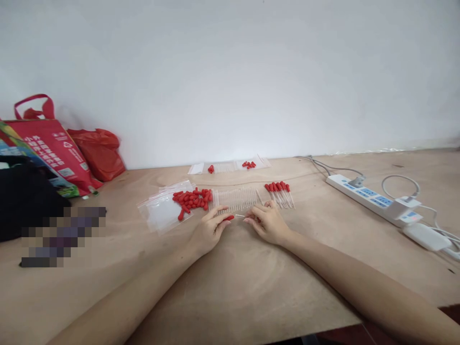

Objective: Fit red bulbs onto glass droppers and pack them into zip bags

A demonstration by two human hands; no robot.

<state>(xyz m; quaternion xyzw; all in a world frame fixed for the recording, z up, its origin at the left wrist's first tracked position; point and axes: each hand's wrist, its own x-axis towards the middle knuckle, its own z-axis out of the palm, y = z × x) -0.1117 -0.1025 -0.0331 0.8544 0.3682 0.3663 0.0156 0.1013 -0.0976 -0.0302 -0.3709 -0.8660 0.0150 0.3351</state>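
My left hand [212,227] pinches a red rubber dropper bulb [229,218] at the middle of the table. Facing it, my right hand [266,223] is closed on a thin clear dropper tube [240,216], whose end points toward the bulb with a small gap between them. Just beyond both hands lies a row of clear tubes [235,197]. To its left is a pile of loose red bulbs [194,198], partly on clear zip bags [161,208]. Several droppers with red bulbs on their tubes [280,191] lie side by side to the right.
Near the wall, clear bags [226,166] hold more red bulbs and tubes. A white power strip [373,199] with plugs and cables lies at the right. Red bags [53,148] and a black bag [28,201] stand at the left, behind a blurred-out object [64,237].
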